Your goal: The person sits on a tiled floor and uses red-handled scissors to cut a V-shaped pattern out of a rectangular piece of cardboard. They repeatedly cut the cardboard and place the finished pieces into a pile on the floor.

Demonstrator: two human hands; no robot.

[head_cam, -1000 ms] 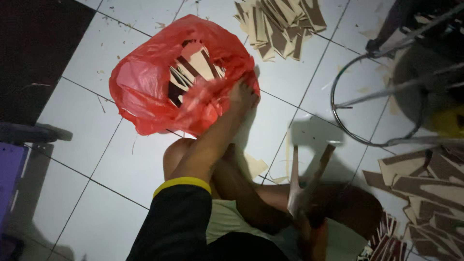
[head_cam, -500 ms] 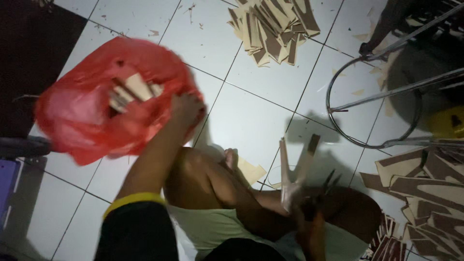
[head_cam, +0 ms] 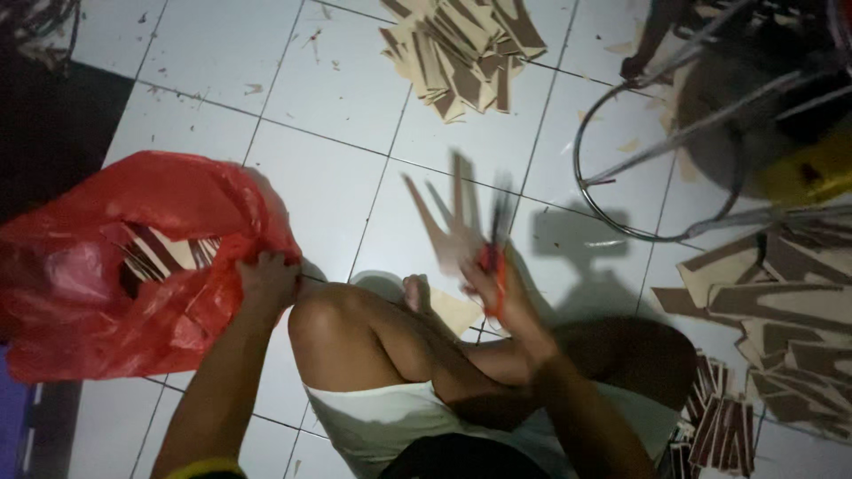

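I sit on a white tiled floor with my knees bent. My left hand (head_cam: 264, 277) grips the rim of a red plastic bag (head_cam: 115, 257) that lies on the floor to my left; thin brown strips show inside its opening. My right hand (head_cam: 497, 288) is raised over my knee and holds red-handled scissors (head_cam: 493, 257) together with a cut brown cardboard piece (head_cam: 444, 222) that forks upward; both are blurred.
A heap of brown cardboard strips (head_cam: 461, 53) lies on the tiles ahead. More cardboard pieces (head_cam: 781, 302) are stacked at the right. A metal stool frame with a ring base (head_cam: 657, 160) stands at the upper right, with something yellow (head_cam: 812, 173) beside it.
My left hand has dragged the red bag from ahead of me to my left side. My right hand with the scissors and cardboard piece has risen and moved forward.
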